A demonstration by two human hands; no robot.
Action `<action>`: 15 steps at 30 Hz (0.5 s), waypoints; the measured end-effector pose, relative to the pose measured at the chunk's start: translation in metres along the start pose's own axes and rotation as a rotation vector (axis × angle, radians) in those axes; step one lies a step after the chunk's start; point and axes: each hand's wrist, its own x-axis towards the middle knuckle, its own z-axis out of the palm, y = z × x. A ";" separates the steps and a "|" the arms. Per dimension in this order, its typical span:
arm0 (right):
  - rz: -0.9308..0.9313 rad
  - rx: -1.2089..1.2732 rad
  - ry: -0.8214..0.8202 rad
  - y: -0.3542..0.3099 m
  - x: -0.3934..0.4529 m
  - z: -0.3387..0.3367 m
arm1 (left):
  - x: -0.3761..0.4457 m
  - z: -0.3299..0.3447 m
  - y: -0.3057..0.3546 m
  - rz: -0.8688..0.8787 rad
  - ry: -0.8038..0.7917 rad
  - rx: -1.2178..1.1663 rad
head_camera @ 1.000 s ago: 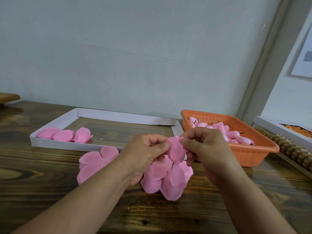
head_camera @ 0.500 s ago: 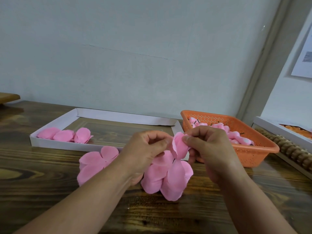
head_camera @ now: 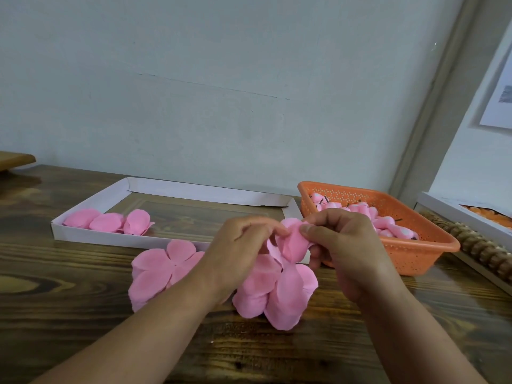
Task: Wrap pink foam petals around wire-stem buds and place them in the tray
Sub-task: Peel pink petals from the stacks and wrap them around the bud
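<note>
Basket (head_camera: 421, 256) right of tray (head_camera: 91, 239)

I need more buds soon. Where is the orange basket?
In the head view, the orange basket sits on the wooden table at the right, just behind the right hand and beside the white tray.

Two hands (head_camera: 243, 253), one white tray (head_camera: 83, 234), one orange basket (head_camera: 415, 253), three petal pieces in tray (head_camera: 108, 221).

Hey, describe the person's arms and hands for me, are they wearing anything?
Both forearms are bare, with no sleeves in view. The left hand and right hand wear no gloves, and no rings, watch or bracelet show. Fingernails are short and unpainted.
</note>
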 end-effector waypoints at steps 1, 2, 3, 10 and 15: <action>0.002 0.009 -0.001 0.000 0.000 0.000 | 0.001 -0.001 -0.001 -0.024 -0.016 -0.065; 0.003 0.015 -0.001 -0.001 0.000 0.000 | 0.002 -0.001 -0.001 -0.051 -0.040 -0.150; 0.004 0.016 -0.001 -0.001 0.000 0.000 | 0.002 -0.002 -0.003 -0.078 -0.072 -0.235; -0.004 0.029 -0.003 -0.003 -0.001 0.000 | 0.009 -0.018 -0.007 -0.197 -0.228 -0.298; -0.085 0.000 0.037 -0.007 -0.003 -0.001 | 0.008 -0.023 0.005 -0.196 -0.178 -0.080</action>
